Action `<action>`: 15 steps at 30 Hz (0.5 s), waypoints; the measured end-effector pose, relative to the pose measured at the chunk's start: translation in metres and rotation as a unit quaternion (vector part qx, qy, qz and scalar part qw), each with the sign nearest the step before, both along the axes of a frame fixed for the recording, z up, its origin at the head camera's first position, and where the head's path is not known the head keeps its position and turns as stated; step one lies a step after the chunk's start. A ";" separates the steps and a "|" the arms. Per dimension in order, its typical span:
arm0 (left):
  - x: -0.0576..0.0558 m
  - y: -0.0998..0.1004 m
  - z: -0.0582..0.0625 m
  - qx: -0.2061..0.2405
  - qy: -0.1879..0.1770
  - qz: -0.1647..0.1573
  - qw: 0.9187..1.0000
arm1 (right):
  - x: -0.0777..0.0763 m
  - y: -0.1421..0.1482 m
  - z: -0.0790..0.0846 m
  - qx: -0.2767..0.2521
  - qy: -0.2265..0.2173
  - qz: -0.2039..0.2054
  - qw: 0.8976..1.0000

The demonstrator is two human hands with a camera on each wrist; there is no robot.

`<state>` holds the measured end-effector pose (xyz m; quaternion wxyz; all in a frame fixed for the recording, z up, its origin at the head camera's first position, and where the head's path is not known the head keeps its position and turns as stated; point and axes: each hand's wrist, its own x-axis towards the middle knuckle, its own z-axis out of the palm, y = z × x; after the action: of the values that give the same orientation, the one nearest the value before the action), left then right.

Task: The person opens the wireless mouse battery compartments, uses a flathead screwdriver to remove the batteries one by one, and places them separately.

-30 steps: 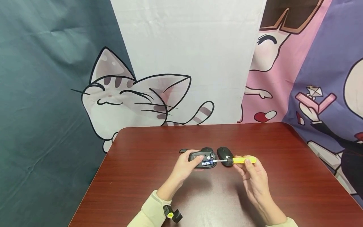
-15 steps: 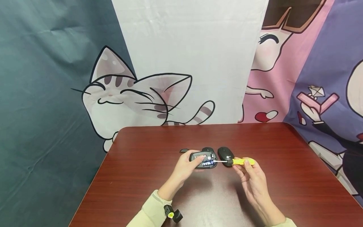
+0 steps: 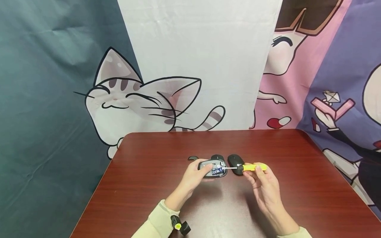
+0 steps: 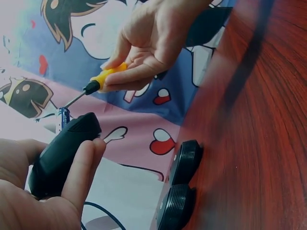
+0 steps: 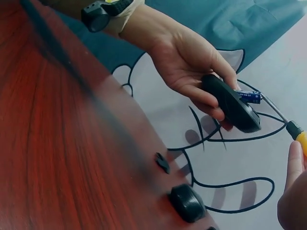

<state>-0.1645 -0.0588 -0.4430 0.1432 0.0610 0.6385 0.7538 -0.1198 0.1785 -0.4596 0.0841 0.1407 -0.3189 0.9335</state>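
My left hand [image 3: 191,175] grips a black computer mouse [image 3: 221,163], underside up and its battery compartment uncovered, thumb across the underside. A blue battery [image 3: 217,171] sits aslant there; in the right wrist view the battery [image 5: 249,97] sticks up out of the mouse at one end. My right hand [image 3: 268,185] pinches the yellow handle of a screwdriver [image 3: 253,167] between thumb and fingers. Its metal shaft points left, and the tip meets the raised end of the battery. The left wrist view shows the mouse [image 4: 64,153] from its side, held above the table.
Two more black mice lie behind the hands on the reddish-brown table [image 3: 143,185]: one mouse [image 3: 235,160] at right, another mouse [image 3: 217,156] partly hidden by the held one. Left of them lies a small black cover [image 3: 193,158]. A printed cloth [image 3: 190,66] hangs behind the table.
The battery's end by the screwdriver tip has risen, so it now lies at a slant. The held mouse has tilted slightly, and the screwdriver has shifted a little left.
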 end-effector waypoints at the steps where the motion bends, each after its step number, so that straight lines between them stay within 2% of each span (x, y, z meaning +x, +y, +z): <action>1: 0.000 0.000 0.001 0.004 -0.001 -0.003 1.000 | 0.000 0.001 0.001 0.005 0.007 -0.005 1.000; 7: 0.000 0.001 0.003 0.023 -0.006 -0.013 1.000 | 0.000 0.008 0.006 0.025 0.024 -0.022 0.999; 15: 0.002 0.003 0.002 0.023 -0.004 -0.014 1.000 | 0.000 0.014 0.013 0.092 -0.012 -0.079 0.993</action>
<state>-0.1630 -0.0554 -0.4414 0.1550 0.0700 0.6194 0.7665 -0.1197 0.1923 -0.4461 0.1404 0.1109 -0.4148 0.8921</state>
